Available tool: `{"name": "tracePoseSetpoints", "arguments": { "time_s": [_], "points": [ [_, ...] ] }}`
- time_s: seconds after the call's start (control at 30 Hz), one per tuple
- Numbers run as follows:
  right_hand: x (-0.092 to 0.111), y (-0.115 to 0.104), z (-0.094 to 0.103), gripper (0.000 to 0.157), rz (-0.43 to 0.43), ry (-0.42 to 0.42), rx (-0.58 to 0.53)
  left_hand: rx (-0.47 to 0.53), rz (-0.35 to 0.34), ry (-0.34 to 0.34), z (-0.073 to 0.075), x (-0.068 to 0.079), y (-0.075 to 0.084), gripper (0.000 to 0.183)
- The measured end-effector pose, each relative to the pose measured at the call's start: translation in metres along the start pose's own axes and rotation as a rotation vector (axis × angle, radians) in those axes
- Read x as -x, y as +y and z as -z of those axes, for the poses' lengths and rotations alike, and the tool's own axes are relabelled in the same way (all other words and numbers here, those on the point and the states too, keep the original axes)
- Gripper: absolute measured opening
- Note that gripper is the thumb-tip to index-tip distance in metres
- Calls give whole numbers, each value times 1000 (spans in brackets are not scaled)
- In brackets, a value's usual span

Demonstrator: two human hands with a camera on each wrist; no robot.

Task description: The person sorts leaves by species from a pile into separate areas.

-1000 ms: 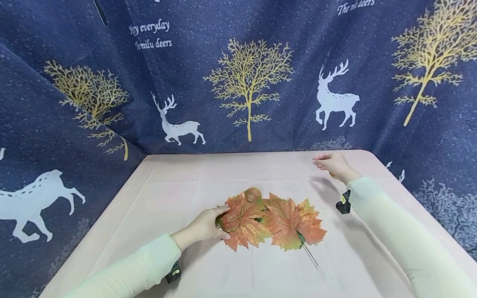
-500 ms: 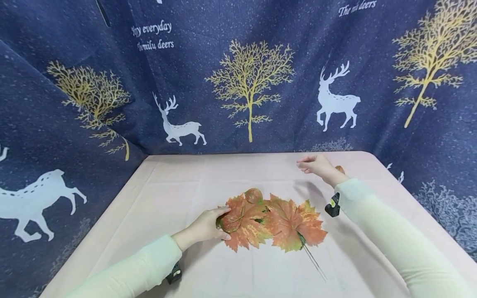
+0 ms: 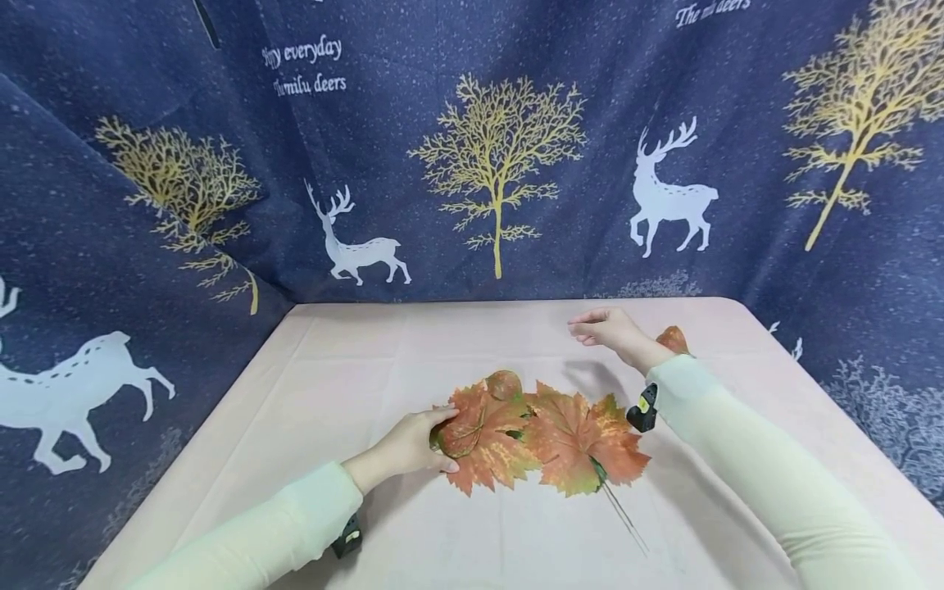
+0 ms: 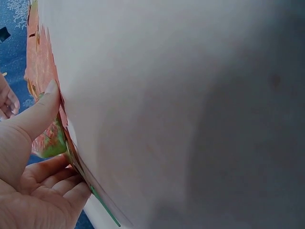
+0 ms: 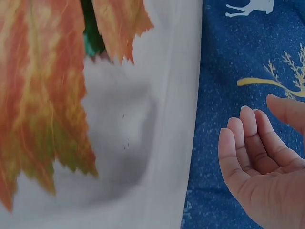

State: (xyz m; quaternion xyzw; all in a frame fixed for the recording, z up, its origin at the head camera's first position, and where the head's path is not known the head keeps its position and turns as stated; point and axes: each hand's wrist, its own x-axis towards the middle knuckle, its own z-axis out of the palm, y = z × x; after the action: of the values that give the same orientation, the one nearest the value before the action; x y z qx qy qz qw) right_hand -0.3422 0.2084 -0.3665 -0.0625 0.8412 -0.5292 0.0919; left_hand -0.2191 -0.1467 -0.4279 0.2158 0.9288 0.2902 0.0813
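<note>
An artificial maple-leaf spray (image 3: 575,438), orange-red with yellow-green patches, lies across the middle of the table. Its thin stems (image 3: 625,518) point toward the front right. My left hand (image 3: 409,442) grips its left end, the thumb on the near side and the fingers on the far side; the left wrist view has the leaf edge (image 4: 42,62) running past the thumb. Small round mottled pieces (image 3: 505,385) sit among the leaves. My right hand (image 3: 608,328) hovers over the back of the table, fingers loosely bent and holding nothing. In its wrist view, a large leaf (image 5: 45,105) fills the left side.
Behind the right wrist lies a small orange-brown piece (image 3: 673,339), partly hidden by the arm. The pale cloth-covered table (image 3: 354,352) ends at a dark blue curtain (image 3: 442,205) printed with deer and trees. Each wrist carries a black camera mount (image 3: 643,410).
My right hand has moved left along the back of the table, bringing the small orange-brown piece into sight behind its wrist. My left hand and the leaf spray have stayed in place.
</note>
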Motion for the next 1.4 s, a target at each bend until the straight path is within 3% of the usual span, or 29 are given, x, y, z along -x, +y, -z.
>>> {"name": "tracePoseSetpoints", "arguments": {
  "time_s": [0.4, 0.9, 1.4],
  "points": [
    [4, -6, -30, 43, -12, -106, -52, -15, -1, -21, 0, 1, 3, 85],
    [6, -2, -68, 42, -23, -158, -59, 12, 13, 0, -4, 1, 1, 85],
    [6, -6, -91, 35, -56, -194, -115, 14, 21, 5, -2, 2, 3, 85]
  ]
}}
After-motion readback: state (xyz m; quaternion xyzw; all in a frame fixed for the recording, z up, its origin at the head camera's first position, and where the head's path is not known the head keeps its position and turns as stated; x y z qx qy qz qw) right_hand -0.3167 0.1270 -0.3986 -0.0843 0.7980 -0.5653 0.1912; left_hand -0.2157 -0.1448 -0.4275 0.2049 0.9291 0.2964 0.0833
